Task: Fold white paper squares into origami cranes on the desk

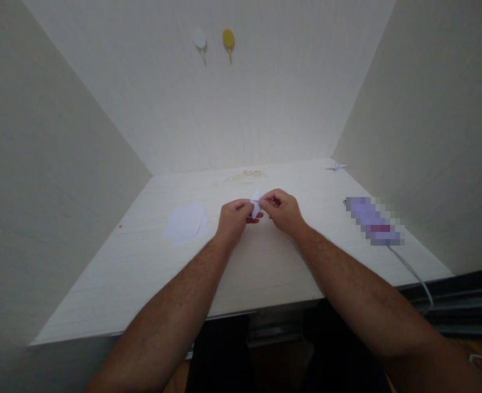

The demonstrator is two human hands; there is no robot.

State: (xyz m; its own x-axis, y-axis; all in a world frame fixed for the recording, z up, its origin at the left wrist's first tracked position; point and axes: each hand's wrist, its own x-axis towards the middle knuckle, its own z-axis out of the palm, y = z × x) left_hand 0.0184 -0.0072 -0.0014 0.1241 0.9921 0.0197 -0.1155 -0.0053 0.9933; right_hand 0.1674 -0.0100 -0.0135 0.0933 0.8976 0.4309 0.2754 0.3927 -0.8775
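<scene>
A small piece of folded white paper (256, 209) is held up over the middle of the white table, between my two hands. My left hand (234, 218) pinches its left side, with the thumb in front and the fingertips showing below and behind it. From the right, my right hand (281, 210) grips the paper's edge between thumb and forefinger, its other fingers curled. The folds look pointed at top and bottom, but their finer shape is too small to tell.
Sheets of white paper (186, 222) lie on the table (265, 267) at the left. A blurred-out device (372, 221) with a white cable (412, 270) lies at the right. A small folded paper figure (336, 167) sits in the back right corner. Walls enclose three sides; two hooks (228, 39) hang at the back.
</scene>
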